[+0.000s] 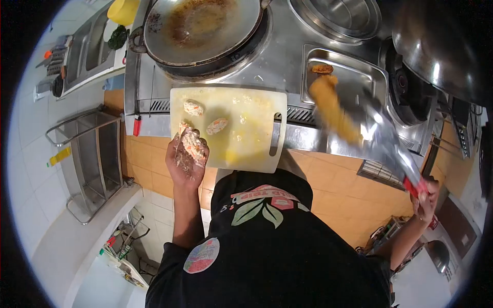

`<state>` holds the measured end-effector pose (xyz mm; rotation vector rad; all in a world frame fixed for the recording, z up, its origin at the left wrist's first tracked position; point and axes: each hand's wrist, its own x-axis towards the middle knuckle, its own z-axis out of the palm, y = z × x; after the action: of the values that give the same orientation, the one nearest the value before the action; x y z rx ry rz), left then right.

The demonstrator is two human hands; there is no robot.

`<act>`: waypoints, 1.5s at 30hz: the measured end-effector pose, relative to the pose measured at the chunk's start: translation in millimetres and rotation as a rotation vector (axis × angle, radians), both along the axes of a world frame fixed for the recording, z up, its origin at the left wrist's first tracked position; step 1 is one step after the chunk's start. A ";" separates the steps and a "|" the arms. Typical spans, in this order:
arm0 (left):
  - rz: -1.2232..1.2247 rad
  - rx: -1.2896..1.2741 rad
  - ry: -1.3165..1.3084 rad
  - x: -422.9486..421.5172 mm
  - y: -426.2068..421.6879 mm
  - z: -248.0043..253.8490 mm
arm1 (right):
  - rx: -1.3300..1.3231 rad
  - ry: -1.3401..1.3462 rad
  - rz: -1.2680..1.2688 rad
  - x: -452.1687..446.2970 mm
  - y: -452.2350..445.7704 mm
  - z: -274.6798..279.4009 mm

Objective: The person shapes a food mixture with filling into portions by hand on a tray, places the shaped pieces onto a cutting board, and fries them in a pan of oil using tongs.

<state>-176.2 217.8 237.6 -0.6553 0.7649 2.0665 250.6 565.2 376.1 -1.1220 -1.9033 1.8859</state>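
My left hand, palm up and smeared with mixture, cups a raw patty of pale minced mix with orange bits, at the cutting board's near left edge. Two more shaped patties, one at the upper left and one in the middle, lie on the white cutting board. Far to the right, my right hand is closed round the red grip of metal tongs, blurred by motion. A golden-brown long piece of food is smeared beside the tongs' tips; whether they touch it is unclear.
A steel tray holds a small browned piece. Behind the board sits a large oily wok on a burner. Steel bowls stand at the back, and a big metal dome rises at right. A wire rack stands left.
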 end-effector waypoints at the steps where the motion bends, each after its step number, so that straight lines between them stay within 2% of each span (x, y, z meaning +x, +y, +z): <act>1: -0.005 0.023 -0.004 0.7 -2.0 -0.6 | 0.039 -0.059 -0.048 -14.4 0.0 -5.3; 4: 0.020 -0.017 0.024 5.1 -3.3 3.0 | 0.178 -0.300 -0.060 -18.1 14.0 -34.1; 9: 0.018 0.113 0.053 9.8 -12.7 -1.6 | 0.346 -0.577 -0.078 -27.9 34.5 -90.7; 12: 0.023 0.036 0.079 14.0 -22.4 -9.0 | 0.894 -0.381 0.078 -31.2 40.3 -127.8; 15: 0.001 -0.073 0.097 27.0 -25.4 -12.7 | 1.216 -0.503 0.210 -41.7 32.8 -133.9; 17: 0.006 -0.136 0.085 36.3 -19.3 -13.7 | 1.250 -0.509 0.179 -35.4 28.9 -130.3; 20: -0.017 -0.001 0.057 43.8 -28.4 -29.4 | 1.397 -0.407 0.139 -14.8 22.8 -125.7; 22: 0.025 -0.021 0.036 48.0 -27.7 -28.7 | 1.375 -0.513 0.094 -5.8 9.0 -116.2; 24: 0.030 0.068 0.038 50.5 -34.0 -41.5 | 1.296 -0.382 0.107 -12.3 -11.2 -115.4; 25: 0.077 -0.006 0.015 53.0 -29.6 -38.0 | 1.258 -0.318 0.108 -18.3 -19.9 -118.4; 27: 0.048 0.067 0.024 50.8 -34.1 -48.8 | 1.256 -0.189 0.267 -49.1 -41.4 -128.5; 28: 0.031 0.104 0.027 49.8 -35.9 -57.3 | 1.151 -0.135 0.264 -61.7 -52.7 -144.0; 29: 0.007 0.176 0.061 48.7 -38.5 -63.9 | 1.167 -0.100 0.325 -72.5 -60.5 -162.5; 32: 0.069 -0.076 0.098 52.0 -19.5 -33.6 | 1.078 -0.040 0.435 -94.9 -79.8 -201.4; 34: 0.016 -0.045 0.140 50.0 -22.0 -29.5 | 1.079 0.021 0.515 -104.5 -80.4 -223.9; 37: -0.011 -0.006 0.143 48.3 -16.4 -18.9 | 1.049 -0.021 0.500 -114.1 -81.1 -239.1; 41: -0.057 0.116 0.170 43.7 -12.8 -14.0 | 1.165 -0.065 0.534 -117.5 -73.6 -241.9; 45: -0.091 0.140 0.184 38.7 -6.0 -4.5 | 1.168 -0.083 0.511 -123.2 -84.1 -223.5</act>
<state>-137.5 211.8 233.2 -0.3499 0.7304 2.0940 127.4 481.2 152.6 -0.3306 -2.8259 0.5128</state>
